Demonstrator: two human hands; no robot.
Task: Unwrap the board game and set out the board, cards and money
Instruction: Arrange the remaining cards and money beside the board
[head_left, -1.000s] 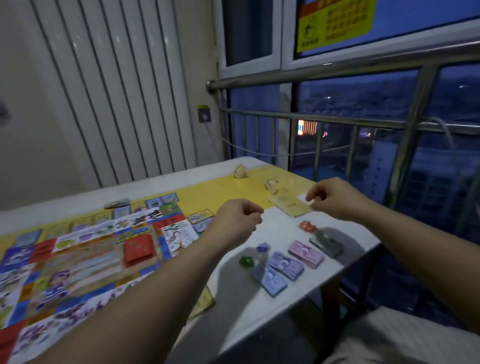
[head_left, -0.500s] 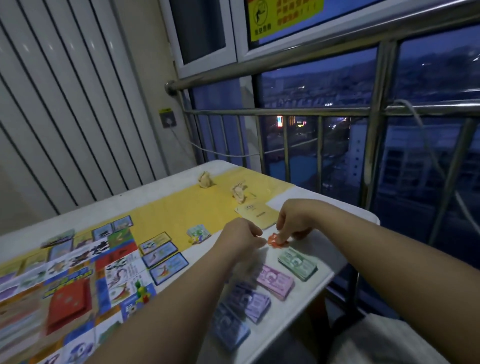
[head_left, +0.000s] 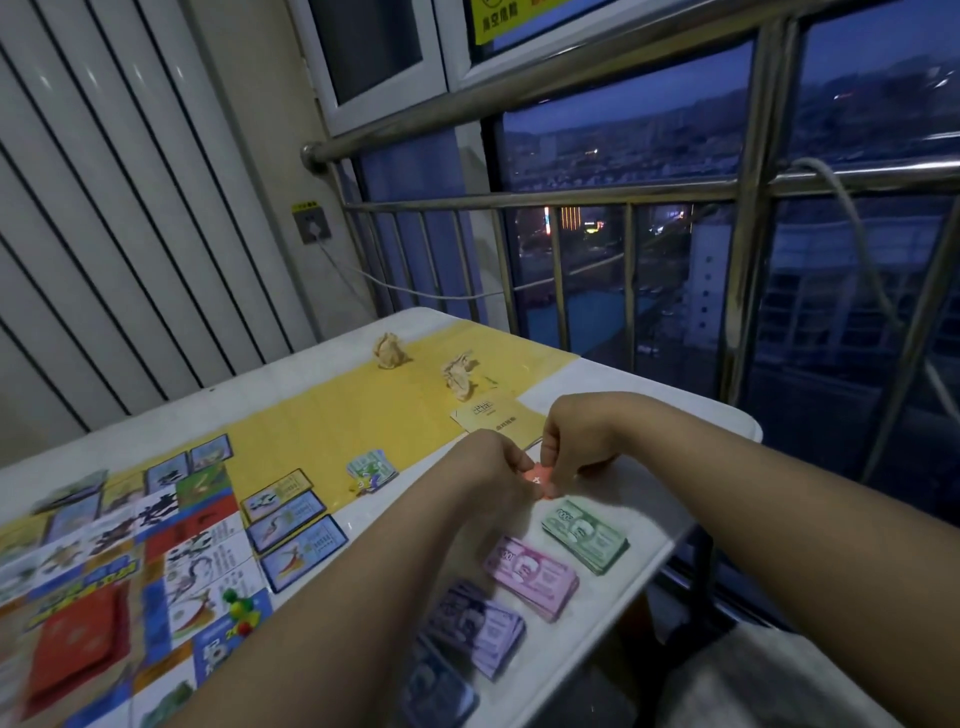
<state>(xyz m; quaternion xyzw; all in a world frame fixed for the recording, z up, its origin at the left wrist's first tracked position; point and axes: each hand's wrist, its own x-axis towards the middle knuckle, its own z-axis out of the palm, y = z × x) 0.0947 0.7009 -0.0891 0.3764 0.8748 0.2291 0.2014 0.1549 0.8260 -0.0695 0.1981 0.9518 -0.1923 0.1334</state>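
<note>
Both hands meet over the table's right side. My left hand (head_left: 491, 475) and my right hand (head_left: 579, 441) together pinch a small orange-red piece (head_left: 537, 477), mostly hidden between the fingers. Just below lie stacks of play money in a row: green (head_left: 584, 535), pink (head_left: 532, 577), purple (head_left: 475, 631) and blue (head_left: 436, 693). The colourful game board (head_left: 130, 566) is spread at the left with a red card deck (head_left: 75, 644) on it. Three blue-bordered cards (head_left: 291, 530) lie beside the board. A tan booklet (head_left: 496, 418) lies beyond my hands.
A yellow sheet (head_left: 322, 415) covers the white table (head_left: 701, 410). Two crumpled paper balls (head_left: 390, 351) (head_left: 460, 375) sit near the far edge. A small card pile (head_left: 370, 470) lies mid-table. A steel railing (head_left: 597, 195) and window run along the right.
My right hand dropped from the booklet to the orange-red piece, and my left hand came over to join it. The view has shifted right and closer.
</note>
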